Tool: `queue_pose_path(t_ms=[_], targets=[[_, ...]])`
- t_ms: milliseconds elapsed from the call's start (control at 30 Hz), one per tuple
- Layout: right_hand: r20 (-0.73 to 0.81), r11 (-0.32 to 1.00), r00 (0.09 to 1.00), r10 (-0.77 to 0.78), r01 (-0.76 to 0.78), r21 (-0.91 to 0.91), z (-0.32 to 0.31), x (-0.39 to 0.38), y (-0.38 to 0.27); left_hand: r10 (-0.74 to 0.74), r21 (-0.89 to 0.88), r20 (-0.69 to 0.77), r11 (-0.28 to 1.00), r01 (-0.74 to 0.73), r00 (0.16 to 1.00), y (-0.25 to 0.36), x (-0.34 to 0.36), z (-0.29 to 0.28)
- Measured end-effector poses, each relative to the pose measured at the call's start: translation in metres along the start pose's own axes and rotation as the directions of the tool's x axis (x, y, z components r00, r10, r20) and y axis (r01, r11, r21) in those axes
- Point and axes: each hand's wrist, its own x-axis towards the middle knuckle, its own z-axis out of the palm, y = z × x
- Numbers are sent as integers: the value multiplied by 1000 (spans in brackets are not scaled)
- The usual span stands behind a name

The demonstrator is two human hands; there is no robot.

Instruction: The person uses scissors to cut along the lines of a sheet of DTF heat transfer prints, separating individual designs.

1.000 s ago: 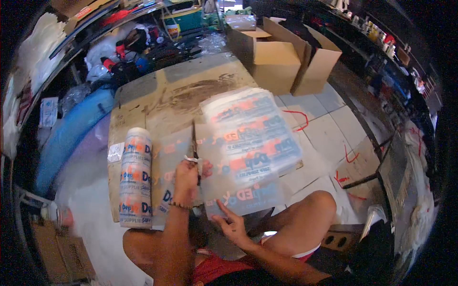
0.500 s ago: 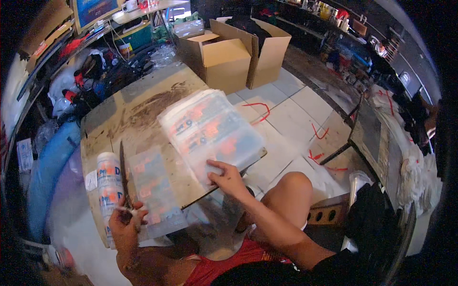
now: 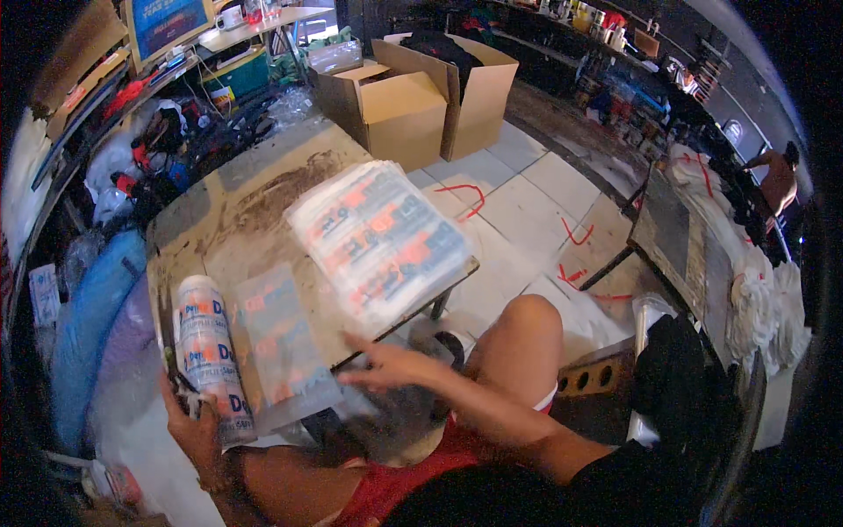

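Observation:
A white roll of printed plastic film [image 3: 211, 351] stretches along the left side of the low table [image 3: 255, 206]. Beside the roll lies a single translucent printed plastic sheet [image 3: 285, 338], its near end hanging past the table edge. My left hand [image 3: 195, 430] is closed at the roll's outer side, around a dark long-bladed tool [image 3: 172, 360] that is mostly hidden; something pale shows at the fingers. Blurred by motion, my right hand [image 3: 391, 364] has its fingers stretched out, empty, near the sheet's right side. Farther off rests a stack of printed plastic sheets [image 3: 378, 233].
Two cardboard boxes [image 3: 408, 123] stand beyond the table, one with dark cloth inside. At the right is another table [image 3: 676, 246] with white bundles [image 3: 751, 307]. Blue wrapped bundles [image 3: 97, 325] lie at the left. Another person [image 3: 777, 180] is at the far right.
My right hand has left the stack and moved nearer to me and left. My left hand has shifted with the dark tool from the roll's inner side to its outer side.

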Motion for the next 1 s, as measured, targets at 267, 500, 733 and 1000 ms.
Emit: queue_pose_path(t_ms=[267, 500, 733, 1000], targets=[[-398, 940, 859, -322, 342, -21, 90, 65, 0, 12, 387, 51, 921, -31, 999, -4, -8, 1], [-285, 894, 852, -439, 444, -50, 60, 78, -58, -47, 270, -193, 958, 99, 980, -26, -9, -33], [-243, 978, 955, -172, 194, 71, -51, 5, -66, -133, 366, -105, 916, 162, 986, -18, -21, -33], [-505, 904, 858, 92, 141, 403, -69, -16, 41, -171, 74, -264, 978, 197, 949, -6, -36, -37]])
